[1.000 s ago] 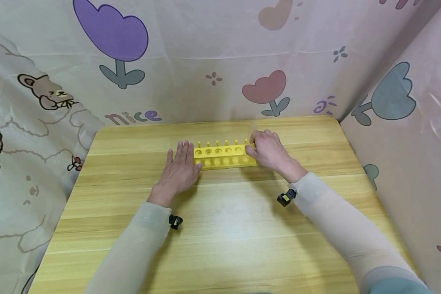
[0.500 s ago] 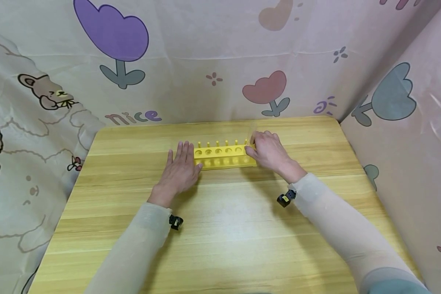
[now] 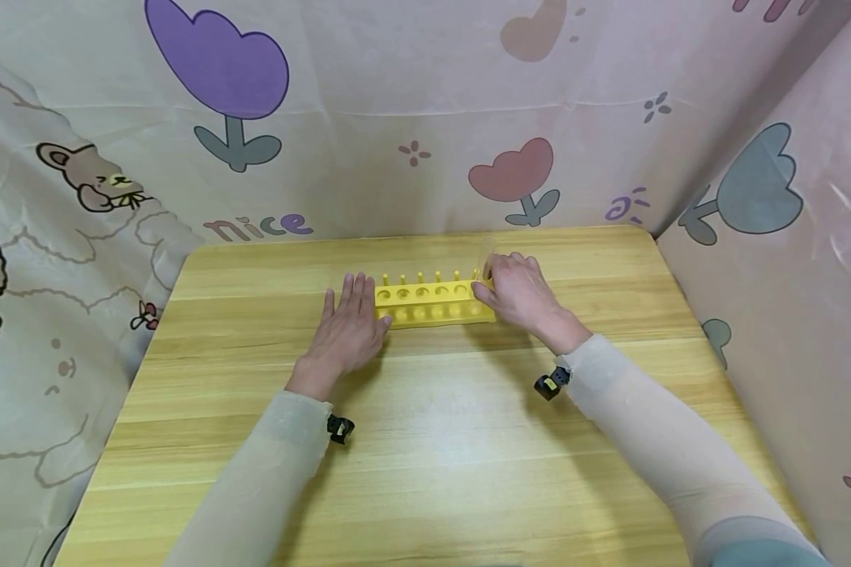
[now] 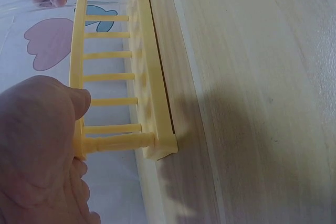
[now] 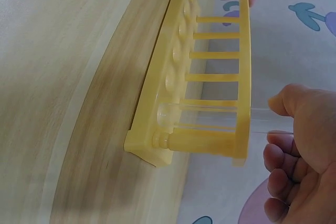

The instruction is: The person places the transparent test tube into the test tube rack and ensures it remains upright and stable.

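Observation:
A yellow test tube rack (image 3: 431, 300) stands upright on the table, with a row of holes along its top and short pegs behind. At its right end my right hand (image 3: 521, 290) pinches a clear test tube (image 5: 270, 119) between thumb and fingers. The tube passes through the end hole, and its rounded bottom sits at the rack's base in the right wrist view. My left hand (image 3: 343, 331) rests against the rack's left end, fingers straight. Its thumb (image 4: 80, 102) touches the edge of the top plate in the left wrist view.
The wooden table (image 3: 440, 441) spreads in front of the rack. Behind it hangs a printed curtain (image 3: 369, 118), with more curtain along both sides. Each wrist carries a small black camera, such as the right wrist camera (image 3: 551, 383).

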Action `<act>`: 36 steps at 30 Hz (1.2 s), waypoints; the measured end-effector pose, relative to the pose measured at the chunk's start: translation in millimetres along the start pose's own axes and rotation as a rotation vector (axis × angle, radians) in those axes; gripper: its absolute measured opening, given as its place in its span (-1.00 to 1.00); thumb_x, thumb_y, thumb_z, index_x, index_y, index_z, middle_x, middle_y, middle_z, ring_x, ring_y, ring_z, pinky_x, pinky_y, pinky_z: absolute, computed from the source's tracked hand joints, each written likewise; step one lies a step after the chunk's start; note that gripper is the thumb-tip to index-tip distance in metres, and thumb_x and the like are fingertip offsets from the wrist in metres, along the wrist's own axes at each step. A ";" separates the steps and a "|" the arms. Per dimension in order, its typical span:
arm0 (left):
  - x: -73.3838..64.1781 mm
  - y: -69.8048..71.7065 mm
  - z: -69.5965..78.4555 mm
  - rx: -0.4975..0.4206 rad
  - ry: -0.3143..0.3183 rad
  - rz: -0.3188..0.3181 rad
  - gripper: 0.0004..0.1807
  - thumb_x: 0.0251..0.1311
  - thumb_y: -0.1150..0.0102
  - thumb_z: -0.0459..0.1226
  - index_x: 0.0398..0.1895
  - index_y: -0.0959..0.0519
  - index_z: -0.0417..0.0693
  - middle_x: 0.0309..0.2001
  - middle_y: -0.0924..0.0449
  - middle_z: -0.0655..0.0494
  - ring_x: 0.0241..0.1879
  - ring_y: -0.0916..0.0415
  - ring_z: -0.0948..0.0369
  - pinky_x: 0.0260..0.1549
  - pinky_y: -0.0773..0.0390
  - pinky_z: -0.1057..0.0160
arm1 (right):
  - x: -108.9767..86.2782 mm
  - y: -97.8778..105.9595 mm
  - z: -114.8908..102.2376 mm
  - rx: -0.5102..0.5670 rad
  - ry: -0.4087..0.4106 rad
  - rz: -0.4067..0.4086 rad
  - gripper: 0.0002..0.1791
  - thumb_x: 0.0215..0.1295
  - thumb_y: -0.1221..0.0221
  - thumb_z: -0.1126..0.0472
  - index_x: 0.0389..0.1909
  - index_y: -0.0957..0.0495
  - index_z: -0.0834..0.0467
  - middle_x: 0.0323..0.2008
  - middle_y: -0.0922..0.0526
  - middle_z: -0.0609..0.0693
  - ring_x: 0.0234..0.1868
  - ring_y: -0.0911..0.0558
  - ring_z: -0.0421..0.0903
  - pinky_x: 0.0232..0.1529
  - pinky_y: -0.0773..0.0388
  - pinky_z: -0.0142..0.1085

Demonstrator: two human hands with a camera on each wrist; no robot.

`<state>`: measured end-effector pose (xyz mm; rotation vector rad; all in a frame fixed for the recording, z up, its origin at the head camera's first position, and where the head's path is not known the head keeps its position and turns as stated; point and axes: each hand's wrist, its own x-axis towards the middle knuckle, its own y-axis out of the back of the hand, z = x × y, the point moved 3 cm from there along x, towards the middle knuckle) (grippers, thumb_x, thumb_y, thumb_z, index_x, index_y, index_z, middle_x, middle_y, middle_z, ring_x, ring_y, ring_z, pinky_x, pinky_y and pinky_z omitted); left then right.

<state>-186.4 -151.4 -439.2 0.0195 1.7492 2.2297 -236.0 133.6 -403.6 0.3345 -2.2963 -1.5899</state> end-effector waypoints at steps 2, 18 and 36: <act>0.2 0.0 0.2 0.001 0.001 -0.001 -0.14 0.69 0.34 0.07 0.71 0.34 -0.26 0.71 0.53 -0.15 0.69 0.60 -0.05 0.62 0.50 -0.23 | -0.1 -0.2 0.2 -0.009 0.003 -0.001 -0.66 0.48 -0.17 -0.03 -0.16 -0.59 0.21 -0.23 -0.70 0.10 -0.14 -0.56 0.12 -0.06 -0.38 -0.03; 1.0 0.8 -0.6 0.012 0.002 -0.001 -0.14 0.68 0.34 0.07 0.71 0.35 -0.25 0.71 0.53 -0.15 0.69 0.61 -0.06 0.62 0.48 -0.24 | 1.6 -2.6 1.4 -0.026 0.016 0.013 -0.65 0.49 -0.18 -0.05 -0.16 -0.57 0.20 -0.24 -0.70 0.10 -0.16 -0.54 0.11 -0.08 -0.36 -0.06; -1.3 -2.0 -3.3 -0.013 0.019 0.049 -0.10 0.67 0.32 0.14 0.71 0.32 -0.26 0.71 0.49 -0.19 0.70 0.56 -0.12 0.61 0.44 -0.33 | -11.2 -2.4 3.9 0.000 0.015 0.030 -0.24 0.50 -0.23 -0.18 0.42 -0.41 0.32 0.31 -0.56 0.27 0.35 -0.46 0.26 0.32 -0.38 0.18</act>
